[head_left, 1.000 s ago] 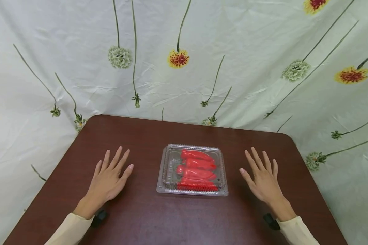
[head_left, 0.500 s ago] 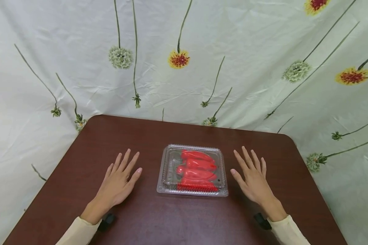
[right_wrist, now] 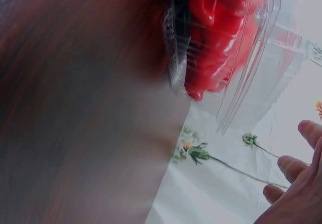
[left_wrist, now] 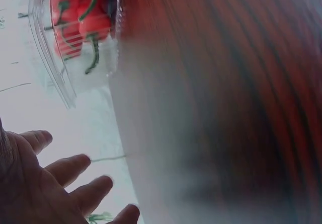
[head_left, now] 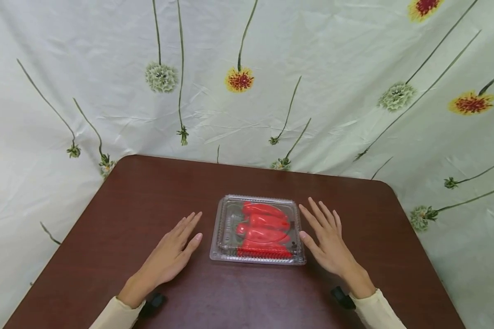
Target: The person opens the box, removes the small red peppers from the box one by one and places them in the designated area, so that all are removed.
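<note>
A clear plastic clamshell box [head_left: 230, 251] sits closed on the table, with several red peppers [head_left: 267, 221] lying in it. Green stems on the peppers [left_wrist: 83, 20] show through the box wall in the left wrist view. My left hand [head_left: 166, 258] is left of the box, fingers straight, apart from it and holding nothing. On the other side my right hand [head_left: 327, 242] is spread with its fingertips close to the box's right edge; whether they touch it I cannot tell. Part of the box [right_wrist: 251, 83] also fills the top of the right wrist view.
The dark brown table [head_left: 169, 178] has rounded far corners. Behind and beside it hangs a pale cloth [head_left: 214, 105] printed with flowers. Black straps [head_left: 152, 301] circle both wrists below cream sleeves.
Both hands have moved inward toward the box, the left one to the right and the right one to the left. The box and peppers have stayed in place.
</note>
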### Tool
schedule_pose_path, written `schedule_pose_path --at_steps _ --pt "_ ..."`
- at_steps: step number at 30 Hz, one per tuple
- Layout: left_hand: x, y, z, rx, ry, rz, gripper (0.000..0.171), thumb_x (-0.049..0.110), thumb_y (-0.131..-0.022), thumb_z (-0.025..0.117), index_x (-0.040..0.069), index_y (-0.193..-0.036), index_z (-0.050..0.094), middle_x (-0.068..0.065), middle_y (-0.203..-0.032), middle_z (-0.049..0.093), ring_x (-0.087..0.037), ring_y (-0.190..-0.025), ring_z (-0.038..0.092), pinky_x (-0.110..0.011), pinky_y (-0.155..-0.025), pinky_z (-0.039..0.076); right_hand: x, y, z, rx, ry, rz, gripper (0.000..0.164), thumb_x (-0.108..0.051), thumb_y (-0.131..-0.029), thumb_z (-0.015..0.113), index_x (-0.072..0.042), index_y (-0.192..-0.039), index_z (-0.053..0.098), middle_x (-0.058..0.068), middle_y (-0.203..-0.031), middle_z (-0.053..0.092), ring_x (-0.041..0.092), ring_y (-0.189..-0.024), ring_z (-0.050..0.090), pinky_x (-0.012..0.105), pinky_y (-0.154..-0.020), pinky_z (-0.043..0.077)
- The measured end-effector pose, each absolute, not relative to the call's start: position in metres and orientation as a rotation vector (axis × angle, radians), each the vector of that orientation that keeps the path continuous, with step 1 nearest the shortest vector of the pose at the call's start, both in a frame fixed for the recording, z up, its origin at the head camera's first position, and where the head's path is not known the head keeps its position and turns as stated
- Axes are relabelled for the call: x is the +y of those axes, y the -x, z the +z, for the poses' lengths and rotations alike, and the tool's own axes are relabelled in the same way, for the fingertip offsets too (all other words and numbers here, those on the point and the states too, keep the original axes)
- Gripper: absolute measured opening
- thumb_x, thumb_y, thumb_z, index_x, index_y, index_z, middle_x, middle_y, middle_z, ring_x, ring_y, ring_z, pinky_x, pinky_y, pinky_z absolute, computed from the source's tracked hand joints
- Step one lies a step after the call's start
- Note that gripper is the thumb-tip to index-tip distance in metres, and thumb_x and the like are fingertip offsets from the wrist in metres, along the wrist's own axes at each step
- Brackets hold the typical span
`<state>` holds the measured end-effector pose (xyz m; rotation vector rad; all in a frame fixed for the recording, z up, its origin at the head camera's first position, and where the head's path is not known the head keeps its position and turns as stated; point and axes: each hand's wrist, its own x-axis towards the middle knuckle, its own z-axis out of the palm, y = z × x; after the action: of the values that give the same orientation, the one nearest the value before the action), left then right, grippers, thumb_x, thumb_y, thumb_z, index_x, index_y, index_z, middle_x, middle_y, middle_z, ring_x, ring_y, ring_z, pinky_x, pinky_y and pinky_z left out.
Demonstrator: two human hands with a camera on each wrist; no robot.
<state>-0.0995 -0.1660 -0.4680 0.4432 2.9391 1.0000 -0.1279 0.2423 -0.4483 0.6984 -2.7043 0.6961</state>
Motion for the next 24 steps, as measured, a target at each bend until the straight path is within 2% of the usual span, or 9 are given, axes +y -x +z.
schedule_pose_path --at_steps 5,8,13,18,22,24 --pt "-0.157 0.097 -0.47 2.783 -0.444 1.205 0.063 0.045 -0.107 0.043 0.022 -0.161 0.02 -0.012 -0.164 0.029 -0.037 -0.149 0.029 -0.062 -0.114 0.028 0.239 0.126 -0.452 -2.716 -0.732 0.767 0.067 -0.031 -0.097 0.062 -0.023 -0.157 0.035 0.006 -0.168 0.018 0.04 -0.151 0.014 0.072 -0.111 0.004" --pt "-0.154 0.096 -0.473 2.665 -0.453 1.352 0.065 0.041 -0.106 0.047 0.021 -0.161 0.02 -0.015 -0.16 0.035 -0.038 -0.145 0.037 -0.061 -0.11 0.035 0.236 0.125 -0.454 -2.738 -0.745 0.815 0.068 -0.031 -0.096 0.063 -0.024 -0.158 0.034 0.005 -0.169 0.015 0.039 -0.152 0.012 0.071 -0.112 0.005" --pt "-0.149 0.095 -0.477 2.515 -0.452 1.524 0.065 0.035 -0.106 0.051 0.016 -0.16 0.021 -0.021 -0.152 0.045 -0.04 -0.135 0.05 -0.056 -0.104 0.044 0.232 0.124 -0.454 -2.801 -0.74 0.877 0.071 -0.035 -0.096 0.063 -0.031 -0.159 0.029 0.001 -0.169 0.011 0.035 -0.153 0.011 0.072 -0.112 0.017" --pt "-0.146 0.096 -0.48 2.293 -0.37 1.723 0.067 0.03 -0.104 0.057 0.015 -0.159 0.022 -0.022 -0.153 0.042 -0.04 -0.136 0.049 -0.043 -0.105 0.046 0.23 0.122 -0.456 -2.832 -0.744 0.926 0.069 -0.034 -0.097 0.064 -0.033 -0.158 0.031 0.003 -0.169 0.009 0.036 -0.151 0.016 0.074 -0.102 0.035" --pt "-0.145 0.097 -0.485 2.131 -0.307 1.857 0.066 0.022 -0.102 0.06 0.013 -0.157 0.025 -0.024 -0.154 0.039 -0.041 -0.135 0.049 -0.028 -0.099 0.049 0.229 0.122 -0.458 -2.848 -0.752 0.928 0.063 -0.034 -0.099 0.061 -0.032 -0.157 0.034 0.005 -0.169 0.011 0.035 -0.151 0.02 0.071 -0.103 0.036" --pt "-0.144 0.098 -0.487 2.068 -0.279 1.899 0.064 0.02 -0.101 0.061 0.014 -0.156 0.027 -0.024 -0.155 0.038 -0.035 -0.133 0.052 -0.025 -0.096 0.049 0.229 0.121 -0.458 -2.854 -0.751 0.927 0.062 -0.035 -0.1 0.06 -0.032 -0.156 0.035 0.005 -0.169 0.012 0.035 -0.15 0.022 0.069 -0.104 0.036"
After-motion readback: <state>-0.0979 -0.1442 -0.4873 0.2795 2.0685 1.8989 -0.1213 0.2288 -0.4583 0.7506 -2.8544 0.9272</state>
